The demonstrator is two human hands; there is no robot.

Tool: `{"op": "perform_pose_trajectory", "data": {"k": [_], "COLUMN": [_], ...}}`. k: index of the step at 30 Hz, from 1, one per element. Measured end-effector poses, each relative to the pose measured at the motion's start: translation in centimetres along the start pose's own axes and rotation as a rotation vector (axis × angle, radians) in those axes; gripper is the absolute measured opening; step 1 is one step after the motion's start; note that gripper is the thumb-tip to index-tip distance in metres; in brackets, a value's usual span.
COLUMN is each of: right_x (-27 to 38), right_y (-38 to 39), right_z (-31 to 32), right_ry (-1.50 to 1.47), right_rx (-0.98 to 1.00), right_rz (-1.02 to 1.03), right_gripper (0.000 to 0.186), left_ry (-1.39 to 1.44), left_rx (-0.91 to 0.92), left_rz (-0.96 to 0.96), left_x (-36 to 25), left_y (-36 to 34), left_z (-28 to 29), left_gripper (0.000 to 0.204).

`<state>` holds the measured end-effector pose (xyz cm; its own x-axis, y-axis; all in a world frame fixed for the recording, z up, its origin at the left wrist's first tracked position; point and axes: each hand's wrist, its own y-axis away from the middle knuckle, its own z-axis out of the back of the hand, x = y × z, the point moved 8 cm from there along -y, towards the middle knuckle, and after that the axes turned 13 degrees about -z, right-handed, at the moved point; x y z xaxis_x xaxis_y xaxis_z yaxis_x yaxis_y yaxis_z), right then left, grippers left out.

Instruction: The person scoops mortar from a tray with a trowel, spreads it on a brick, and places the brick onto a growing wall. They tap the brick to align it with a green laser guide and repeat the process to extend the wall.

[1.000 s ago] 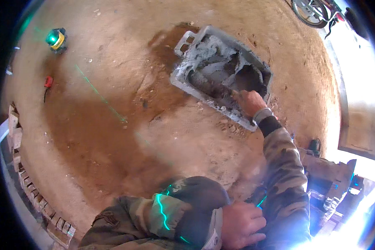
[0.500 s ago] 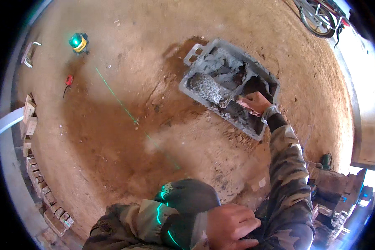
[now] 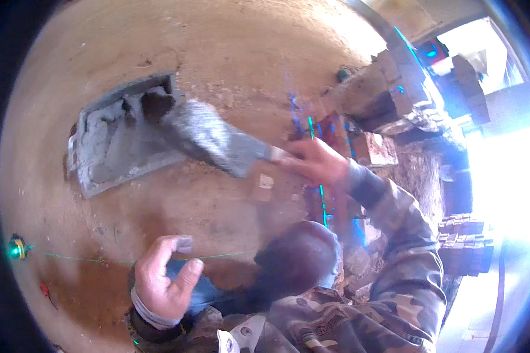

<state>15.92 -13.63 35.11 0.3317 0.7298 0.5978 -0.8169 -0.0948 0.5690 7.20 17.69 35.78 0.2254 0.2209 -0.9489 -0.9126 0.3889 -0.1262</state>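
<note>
My right hand (image 3: 319, 163) is closed round the handle of a trowel (image 3: 244, 157), which blurs with motion. A heap of wet grey mortar (image 3: 199, 130) covers its blade. The trowel hangs between the hand and a grey mortar tub (image 3: 81, 140), its loaded end by the tub's right side. Mortar lies spread inside the tub, with a dark hollow at the far right end. Low in the view, my left hand (image 3: 164, 282) is held up with thumb and fingers apart, holding nothing.
Rough brickwork (image 3: 394, 97) stands at the right, a loose brick (image 3: 377, 150) beside it. Stacked bricks (image 3: 465, 247) are farther right. A laser level (image 3: 17, 248) at the left throws a green line across the dirt floor, near a small red object (image 3: 46, 289).
My view has turned right, toward the brickwork. My right hand has come away from the tub, lifting mortar on the trowel. The left hand has moved left and opened.
</note>
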Motion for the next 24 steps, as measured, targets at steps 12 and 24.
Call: {"op": "perform_pose_trajectory", "data": {"k": [12,24], "right_x": [-16.5,-21.5], "right_y": [21.8,20.8], "right_z": [13.7,22.5], "right_ry": [-0.336,0.178], "right_rx": [-0.547,-0.699], "right_rz": [-0.677,-0.568], "right_gripper": [0.043,0.042], "left_ry": [-0.105,-0.052], "left_rx": [0.060,0.056], "left_rz": [0.051,0.070], "left_x": [4.7,6.4], "left_y": [-4.8,-5.8], "left_z": [-5.5,-7.1], "left_gripper": [0.036,0.034]}}
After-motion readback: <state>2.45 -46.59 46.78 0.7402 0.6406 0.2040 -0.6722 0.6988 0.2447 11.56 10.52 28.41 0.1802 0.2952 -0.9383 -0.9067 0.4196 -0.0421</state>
